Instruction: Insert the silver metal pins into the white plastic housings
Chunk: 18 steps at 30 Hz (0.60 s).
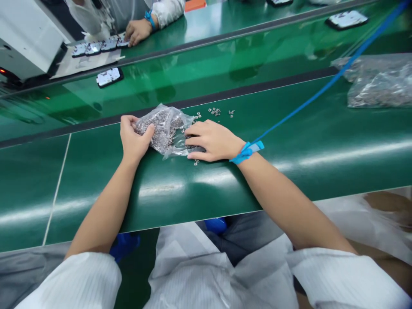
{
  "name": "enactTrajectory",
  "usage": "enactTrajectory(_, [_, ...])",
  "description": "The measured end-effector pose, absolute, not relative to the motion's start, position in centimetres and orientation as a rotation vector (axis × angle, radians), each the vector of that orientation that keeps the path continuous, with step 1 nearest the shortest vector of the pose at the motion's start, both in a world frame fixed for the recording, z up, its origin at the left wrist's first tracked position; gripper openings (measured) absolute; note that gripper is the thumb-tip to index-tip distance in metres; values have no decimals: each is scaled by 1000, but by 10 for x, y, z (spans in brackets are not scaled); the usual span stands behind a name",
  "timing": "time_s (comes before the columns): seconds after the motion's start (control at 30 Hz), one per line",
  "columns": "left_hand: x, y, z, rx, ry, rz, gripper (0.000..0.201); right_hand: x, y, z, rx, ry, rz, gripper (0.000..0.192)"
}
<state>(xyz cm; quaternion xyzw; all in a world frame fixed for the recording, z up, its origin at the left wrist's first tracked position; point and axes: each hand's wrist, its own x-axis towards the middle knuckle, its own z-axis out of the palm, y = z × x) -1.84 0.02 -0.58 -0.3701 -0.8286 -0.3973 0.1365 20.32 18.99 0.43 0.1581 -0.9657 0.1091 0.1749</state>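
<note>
Head view: left hand [133, 139] pinches clear plastic bag of small metal parts [164, 128]; right hand [210, 139] rests flat, fingers loose, on its mouth. Risk: further parts spilling onto green belt [289, 141].

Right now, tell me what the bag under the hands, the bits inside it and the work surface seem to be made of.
Bag: thin clear plastic film, going by its crinkles and glare. Small parts: probably metal, silvery grey and glinting; too small to be sure. Work surface: smooth glossy green, likely a rubber or PVC belt, showing streaky reflections. The left hand pinches the bag; the right hand lies flat on it.
</note>
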Motion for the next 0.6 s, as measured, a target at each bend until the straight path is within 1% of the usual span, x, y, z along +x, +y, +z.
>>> enactTrajectory(0.17, [-20,1,-7,-1084,-2402,-1171,37,199,182,5,413,-2667,263,54])
enactTrajectory(0.3, [-19,1,-4,-1068,-2388,-1217,38,195,185,-4,460,-2741,259,64])
enactTrajectory(0.37, [-18,1,-2,-1069,-2394,-1228,38,199,191,-6,457,-2780,279,66])
enactTrajectory(0.47, [-19,0,-1,-1074,-2411,-1245,39,208,198,-3,492,-2772,291,62])
enactTrajectory(0.6, [-21,-2,0,-1011,-2421,-1245,39,214,198,4,548,-2739,324,46])
